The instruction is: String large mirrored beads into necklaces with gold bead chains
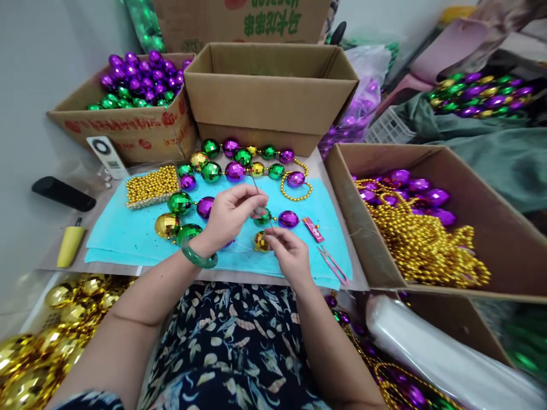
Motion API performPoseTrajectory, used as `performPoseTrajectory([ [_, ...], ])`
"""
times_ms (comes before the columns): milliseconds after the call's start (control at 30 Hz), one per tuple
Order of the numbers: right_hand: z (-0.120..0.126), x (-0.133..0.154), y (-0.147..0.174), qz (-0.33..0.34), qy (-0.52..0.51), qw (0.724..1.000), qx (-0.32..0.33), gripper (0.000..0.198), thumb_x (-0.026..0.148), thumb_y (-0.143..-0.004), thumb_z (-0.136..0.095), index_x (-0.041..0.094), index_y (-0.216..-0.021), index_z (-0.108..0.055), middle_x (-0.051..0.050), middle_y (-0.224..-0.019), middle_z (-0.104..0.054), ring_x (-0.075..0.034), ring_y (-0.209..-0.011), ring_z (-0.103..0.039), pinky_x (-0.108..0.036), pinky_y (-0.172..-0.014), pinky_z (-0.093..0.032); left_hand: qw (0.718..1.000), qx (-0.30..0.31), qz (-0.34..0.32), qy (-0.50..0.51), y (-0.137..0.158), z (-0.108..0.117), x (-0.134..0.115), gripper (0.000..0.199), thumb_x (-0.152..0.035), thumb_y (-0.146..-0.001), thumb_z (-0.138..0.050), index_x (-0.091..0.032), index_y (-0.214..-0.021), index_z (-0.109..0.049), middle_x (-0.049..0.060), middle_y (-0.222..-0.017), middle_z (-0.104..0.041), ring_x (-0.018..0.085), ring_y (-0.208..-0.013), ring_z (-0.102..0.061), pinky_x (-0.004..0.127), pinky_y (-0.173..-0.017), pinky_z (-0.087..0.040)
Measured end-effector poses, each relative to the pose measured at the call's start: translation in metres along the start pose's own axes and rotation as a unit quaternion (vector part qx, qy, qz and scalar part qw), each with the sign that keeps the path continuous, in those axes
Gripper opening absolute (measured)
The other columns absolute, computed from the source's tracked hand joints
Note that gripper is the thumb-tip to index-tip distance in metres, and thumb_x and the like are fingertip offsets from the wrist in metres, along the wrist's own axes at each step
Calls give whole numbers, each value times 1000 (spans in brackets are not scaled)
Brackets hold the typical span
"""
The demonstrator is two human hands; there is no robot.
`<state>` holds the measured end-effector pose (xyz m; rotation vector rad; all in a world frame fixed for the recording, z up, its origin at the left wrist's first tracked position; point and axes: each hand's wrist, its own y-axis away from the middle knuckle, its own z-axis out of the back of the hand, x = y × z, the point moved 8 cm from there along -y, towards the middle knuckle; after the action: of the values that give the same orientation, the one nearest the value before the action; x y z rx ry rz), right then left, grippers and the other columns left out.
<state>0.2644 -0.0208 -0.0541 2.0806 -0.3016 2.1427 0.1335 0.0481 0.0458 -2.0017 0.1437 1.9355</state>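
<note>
A thin dark stick (255, 183) is held above the blue cloth (128, 228) in the narrow grip of the left hand (231, 213), and seems to be pinched by the right hand (292, 253) too. The gold ball (260, 241) could be sent rolling if bumped by a finger. Little room is left by the front edge of the tabletop (359, 276), and the right is blocked by a box (371, 247).

Left hand (233, 213) is just beyond the bangle (199, 259), fingers pinched to thumb. Right hand (291, 253) is right of the bangle, likewise pinched. Forearms (156, 290) angle inward.
</note>
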Motion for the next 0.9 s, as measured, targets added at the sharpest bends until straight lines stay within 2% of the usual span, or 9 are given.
performPoseTrajectory([
  [133, 7, 1, 0, -23, -33, 999, -13, 19, 33, -75, -63, 18, -86, -67, -2, -67, -67, -12, -52, -56, -23, -45, -44, 1000, -9, -20, 21, -1, 0, -11, 12, -27, -79, -62, -15, -75, -61, 0, -68, -63, 9, -60, -61, 21, -57, -49],
  [267, 19, 12, 1, -21, -44, 998, -33, 20, 34, -73, -65, 16, -83, -66, -1, -61, -64, -10, -50, -55, -21, -41, -41, 998, -9, -6, 63, 3, -2, 7, 13, -29, -80, -62, -18, -87, -62, 2, -77, -63, 11, -69, -61, 24, -66, -50],
  [333, 24, 18, 2, -16, -52, 998, -40, 20, 34, -75, -65, 16, -83, -66, 0, -58, -62, -10, -47, -53, -21, -40, -40, 998, 39, 1, 44, 11, -15, 24, 28, -29, -77, -66, -21, -103, -60, 4, -93, -64, 15, -86, -62, 29, -79, -49],
  [400, 29, 25, 4, -5, -66, 997, -45, 21, 35, -76, -64, 17, -85, -66, 1, -57, -61, -9, -46, -52, -21, -39, -39, 989, 137, -11, -56, 23, -37, 45, 45, -32, -71, -73, -23, -112, -57, 7, -108, -62, 22, -103, -57, 37, -91, -44],
  [500, 37, 40, 7, 13, -88, 994, -60, 20, 34, -78, -63, 16, -86, -66, 1, -55, -59, -9, -45, -51, -21, -39, -37, 924, 257, -51, -279, 45, -66, 82, 52, -40, -67, -75, -22, -113, -58, 10, -122, -56, 29, -117, -48, 48, -100, -34],
  [600, 53, 63, 10, 46, -105, 988, -104, 17, 28, -76, -65, 16, -89, -65, 3, -54, -56, -9, -45, -51, -19, -38, -36, 861, 269, -78, -424, 54, -69, 106, 31, -36, -78, -64, -21, -104, -61, 11, -122, -55, 29, -119, -43, 49, -100, -30],
  [667, 74, 80, 11, 89, -102, 977, -167, 15, 23, -74, -65, 16, -87, -65, 4, -53, -54, -8, -44, -50, -18, -38, -34, 836, 254, -95, -477, 54, -60, 110, 17, -27, -84, -55, -19, -96, -63, 10, -112, -59, 26, -112, -48, 46, -99, -30],
  [767, 112, 95, 12, 149, -88, 945, -276, 9, 18, -69, -67, 16, -77, -63, 6, -49, -50, -6, -39, -45, -18, -34, -29, 800, 238, -117, -538, 52, -38, 111, 17, -22, -87, -46, -16, -93, -61, 10, -96, -62, 24, -99, -52, 44, -95, -31],
  [900, 148, 77, 6, 122, -61, 931, -338, 10, 17, -61, -69, 15, -69, -63, 4, -50, -52, -6, -38, -42, -20, -33, -25, 764, 238, -139, -583, 53, -5, 115, 21, -21, -89, -41, -13, -93, -59, 14, -96, -60, 27, -98, -51, 42, -87, -36],
])
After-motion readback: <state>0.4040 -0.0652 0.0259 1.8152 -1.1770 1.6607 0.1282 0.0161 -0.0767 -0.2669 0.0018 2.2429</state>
